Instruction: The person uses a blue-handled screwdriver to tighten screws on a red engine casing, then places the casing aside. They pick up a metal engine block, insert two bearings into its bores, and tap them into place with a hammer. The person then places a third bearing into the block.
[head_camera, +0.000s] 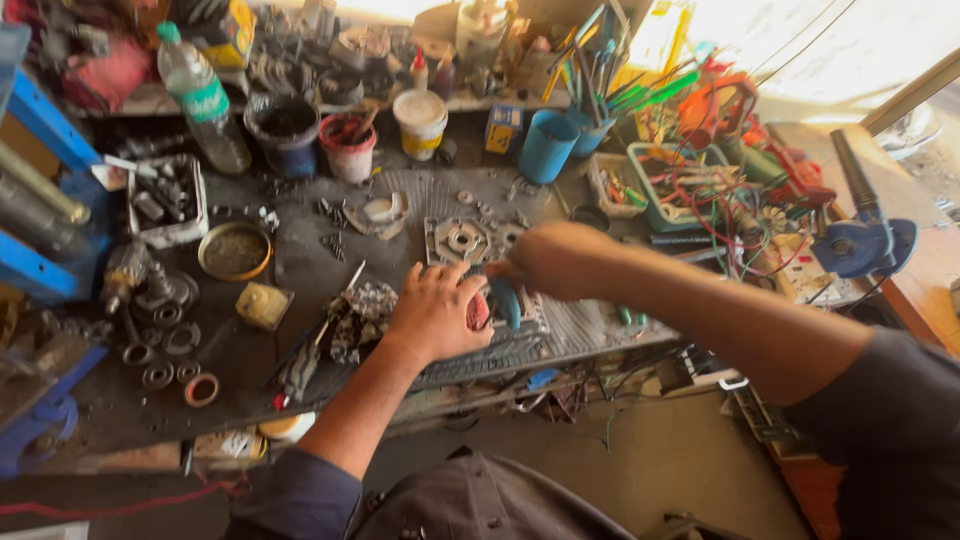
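Small reddish part (478, 311) pinned on grey metal plate (545, 325) near front edge of workbench (250, 350). Part pressed down by left hand (435, 312), fingers spread over it. Blue-handled tool (506, 300) gripped in closed right hand (555, 260), tip hidden. Picture blurred there. Loose washers (160, 375) and screws lie near. Risk judged: tool could slip and fingers be poked; part could be knocked among clutter and lost.

Dark, grimy workbench (300, 250) stands under a bright window (800, 40); strong daylight enters from upper right; bare concrete floor (640, 470) below.
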